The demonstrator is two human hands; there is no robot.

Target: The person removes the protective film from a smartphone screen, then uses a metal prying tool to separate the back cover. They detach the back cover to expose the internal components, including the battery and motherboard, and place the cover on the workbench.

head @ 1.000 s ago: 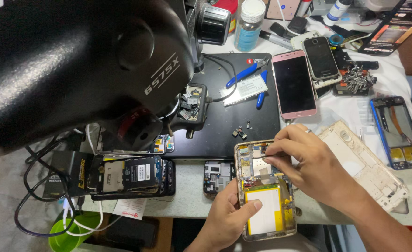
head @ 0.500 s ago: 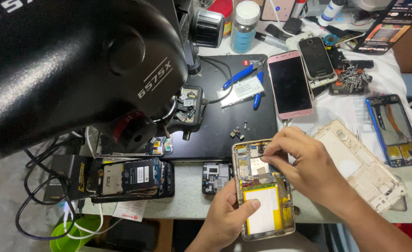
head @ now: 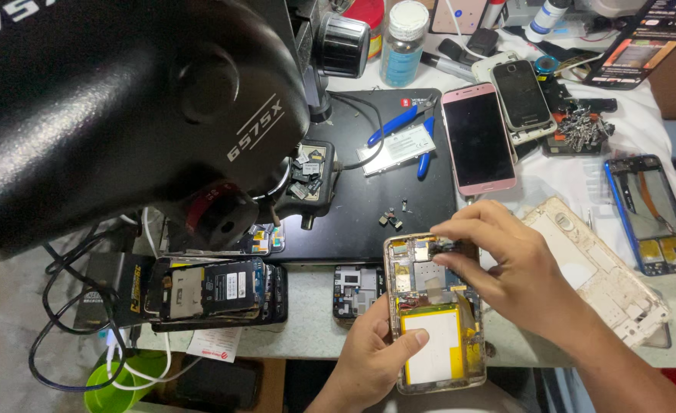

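While left hand (head: 372, 356) grips opened phone (head: 433, 313), thumb pressed on battery (head: 430, 356), right hand (head: 506, 268) fingertips (head: 443, 260) pinch a small part just above it.

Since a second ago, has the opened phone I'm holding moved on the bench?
No. The opened phone sits in the same spot below the black mat, beside the white frame; only the view shifted slightly.

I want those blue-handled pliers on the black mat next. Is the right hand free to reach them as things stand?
Probably yes. The right hand works at the opened phone, and bare black mat lies between it and the blue-handled pliers; only tiny loose parts sit there.
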